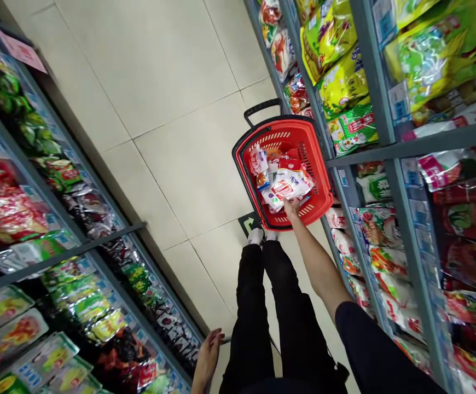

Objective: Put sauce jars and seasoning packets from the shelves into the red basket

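Pale floor tiles (172,54) occupy the upper centre of my remote view. At left, I observe grey shelving (77,250) stocked with packets, red packets (8,205) lying at the left edge; a pink sign (21,50) stands at upper left. At right, I note a grey rack (394,150) with yellow bags (330,35) at upper right. A green arrow marker (248,222) lies near centre.

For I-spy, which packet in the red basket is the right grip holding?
The white packet on top; the right grip holds its near edge. Others lie beneath or beside.
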`<act>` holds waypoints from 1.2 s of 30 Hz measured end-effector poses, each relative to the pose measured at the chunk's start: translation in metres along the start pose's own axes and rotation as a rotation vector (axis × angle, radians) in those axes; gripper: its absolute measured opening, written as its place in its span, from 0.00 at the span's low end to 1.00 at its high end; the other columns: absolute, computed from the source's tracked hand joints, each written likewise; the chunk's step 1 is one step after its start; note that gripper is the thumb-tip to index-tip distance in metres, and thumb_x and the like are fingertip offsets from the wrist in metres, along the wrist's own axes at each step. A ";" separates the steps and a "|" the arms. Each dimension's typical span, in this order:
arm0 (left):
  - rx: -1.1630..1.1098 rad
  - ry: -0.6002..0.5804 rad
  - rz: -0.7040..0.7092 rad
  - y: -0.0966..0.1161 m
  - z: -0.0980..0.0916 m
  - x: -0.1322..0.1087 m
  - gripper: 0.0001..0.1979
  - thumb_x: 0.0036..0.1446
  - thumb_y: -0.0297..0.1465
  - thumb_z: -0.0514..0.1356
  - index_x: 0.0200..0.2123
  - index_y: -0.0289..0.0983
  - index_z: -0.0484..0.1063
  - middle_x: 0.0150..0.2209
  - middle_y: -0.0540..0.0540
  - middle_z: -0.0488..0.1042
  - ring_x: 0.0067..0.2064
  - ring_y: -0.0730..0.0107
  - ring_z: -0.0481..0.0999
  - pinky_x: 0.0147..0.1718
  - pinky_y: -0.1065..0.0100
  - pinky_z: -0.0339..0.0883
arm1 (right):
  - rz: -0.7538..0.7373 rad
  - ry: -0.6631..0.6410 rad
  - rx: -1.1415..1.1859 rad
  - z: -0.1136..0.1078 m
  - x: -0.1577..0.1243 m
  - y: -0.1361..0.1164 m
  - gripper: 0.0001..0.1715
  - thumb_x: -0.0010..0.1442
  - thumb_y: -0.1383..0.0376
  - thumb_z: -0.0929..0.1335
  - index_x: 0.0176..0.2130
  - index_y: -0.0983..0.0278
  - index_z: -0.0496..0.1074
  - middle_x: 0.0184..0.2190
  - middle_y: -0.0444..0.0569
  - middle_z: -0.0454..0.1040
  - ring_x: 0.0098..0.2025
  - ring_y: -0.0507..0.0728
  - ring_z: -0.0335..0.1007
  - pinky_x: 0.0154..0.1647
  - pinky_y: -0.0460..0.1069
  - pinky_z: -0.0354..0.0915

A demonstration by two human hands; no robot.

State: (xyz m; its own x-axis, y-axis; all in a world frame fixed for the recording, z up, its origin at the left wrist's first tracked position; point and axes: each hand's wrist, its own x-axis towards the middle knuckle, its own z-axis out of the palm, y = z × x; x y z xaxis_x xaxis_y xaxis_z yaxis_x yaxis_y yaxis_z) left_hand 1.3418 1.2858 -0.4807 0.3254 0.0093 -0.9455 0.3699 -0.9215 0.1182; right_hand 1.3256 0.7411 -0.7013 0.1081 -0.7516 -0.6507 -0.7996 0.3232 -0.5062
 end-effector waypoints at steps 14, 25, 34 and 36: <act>-0.168 -0.162 0.524 0.255 -0.032 -0.114 0.35 0.49 0.58 0.62 0.47 0.35 0.76 0.48 0.34 0.82 0.53 0.48 0.81 0.55 0.53 0.73 | -0.157 0.045 0.697 -0.222 -0.356 -0.093 0.28 0.52 0.45 0.74 0.41 0.58 0.64 0.37 0.51 0.82 0.41 0.65 0.80 0.41 0.58 0.76; 0.102 -0.737 0.986 0.364 -0.015 -0.394 0.35 0.43 0.50 0.75 0.46 0.30 0.77 0.43 0.34 0.84 0.40 0.51 0.84 0.38 0.61 0.79 | -0.415 0.351 1.172 -0.325 -0.634 -0.142 0.27 0.50 0.50 0.79 0.43 0.62 0.76 0.42 0.51 0.84 0.43 0.65 0.82 0.45 0.58 0.78; 0.225 -1.005 1.061 0.272 0.021 -0.491 0.32 0.45 0.48 0.75 0.45 0.30 0.79 0.42 0.35 0.84 0.40 0.54 0.84 0.37 0.65 0.77 | -0.397 0.587 1.329 -0.317 -0.771 -0.063 0.31 0.51 0.46 0.78 0.47 0.63 0.77 0.42 0.53 0.84 0.38 0.64 0.82 0.37 0.56 0.77; 0.237 -1.042 1.036 0.243 0.027 -0.498 0.33 0.48 0.54 0.70 0.44 0.29 0.79 0.38 0.35 0.84 0.36 0.55 0.84 0.34 0.65 0.77 | -0.384 0.655 1.355 -0.306 -0.795 -0.044 0.32 0.51 0.44 0.78 0.45 0.64 0.77 0.40 0.53 0.84 0.35 0.64 0.82 0.34 0.55 0.77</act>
State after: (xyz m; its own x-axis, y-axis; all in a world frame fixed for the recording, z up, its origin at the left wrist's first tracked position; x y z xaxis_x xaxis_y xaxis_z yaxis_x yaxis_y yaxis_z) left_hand 1.2458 1.0467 0.0110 -0.4422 -0.8546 -0.2723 0.1887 -0.3855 0.9032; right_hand 1.0936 1.1486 0.0117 -0.3832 -0.9024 -0.1970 0.3668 0.0470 -0.9291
